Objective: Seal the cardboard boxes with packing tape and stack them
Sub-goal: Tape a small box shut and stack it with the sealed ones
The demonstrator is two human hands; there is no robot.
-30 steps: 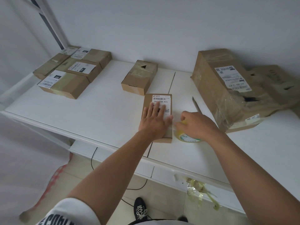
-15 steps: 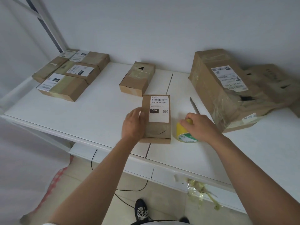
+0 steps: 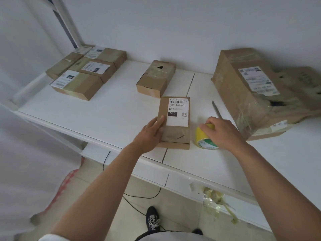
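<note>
A small flat cardboard box [image 3: 176, 133] with a white shipping label lies near the front edge of the white table [image 3: 112, 115]. My left hand [image 3: 150, 134] grips its left side, thumb on top. Just right of the box a yellow roll of packing tape [image 3: 204, 136] stands on the table, and my right hand [image 3: 221, 132] is closed over its top. Another small taped box [image 3: 155, 79] sits behind the labelled one. At the back left, several labelled boxes [image 3: 86, 73] lie grouped together.
A large crumpled, taped box [image 3: 250, 91] fills the back right of the table. A thin knife blade [image 3: 217, 110] lies between it and the tape roll. Used tape scraps [image 3: 217, 200] hang off the table's front edge. A cable and my shoe [image 3: 152, 221] are on the floor.
My left hand slid off the top of the labelled box to its left side, uncovering the label. My right hand stays on the tape roll.
</note>
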